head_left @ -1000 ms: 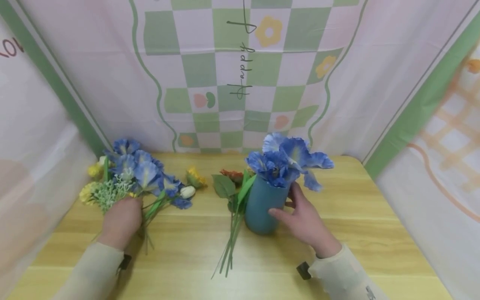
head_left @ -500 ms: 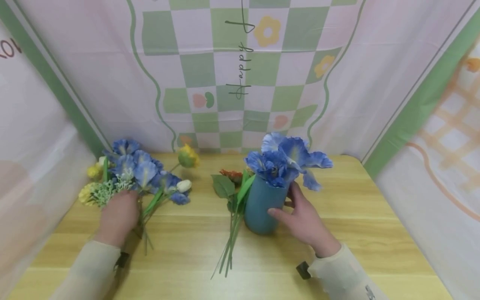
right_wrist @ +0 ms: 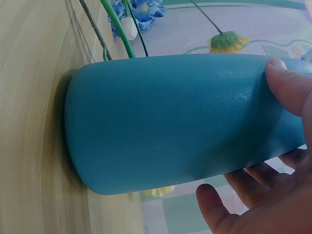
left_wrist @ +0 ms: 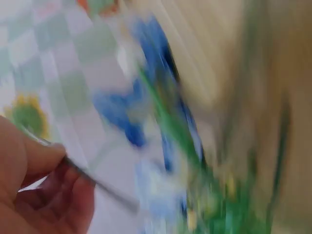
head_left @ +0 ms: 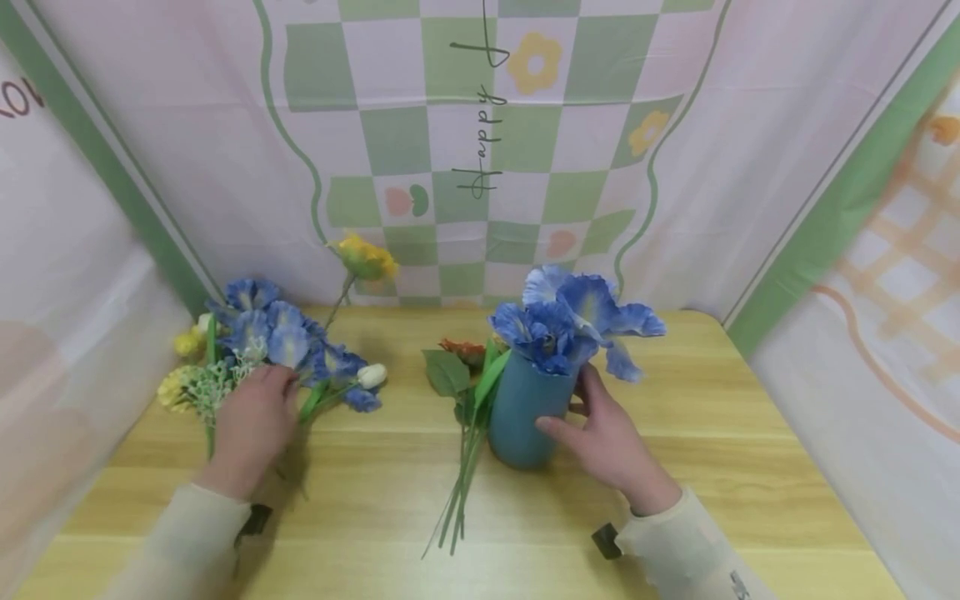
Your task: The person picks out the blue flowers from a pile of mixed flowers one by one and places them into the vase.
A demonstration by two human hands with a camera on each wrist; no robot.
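My left hand (head_left: 255,425) pinches the thin stem of a yellow flower (head_left: 365,258), whose head stands up above the pile on the left. In the left wrist view the stem (left_wrist: 100,184) runs between thumb and fingers; the background there is blurred. My right hand (head_left: 611,442) grips the side of a blue-teal vase (head_left: 521,412), which stands upright on the table. Blue irises (head_left: 585,308) fill the vase's mouth. In the right wrist view the thumb lies on one side of the vase (right_wrist: 170,122) and the fingers curl at the other.
Blue irises (head_left: 273,329), pale yellow flowers (head_left: 174,387), grey-green sprigs (head_left: 206,392) and a white tulip (head_left: 372,376) lie at the table's left. Left of the vase is an orange-red flower (head_left: 463,350) with green stems (head_left: 461,483). Printed cloth (head_left: 465,125) hangs behind the table.
The yellow flower has risen off the tabletop, its head going up towards the cloth. My left hand has lifted slightly with the stem. My right hand and the vase have stayed put.
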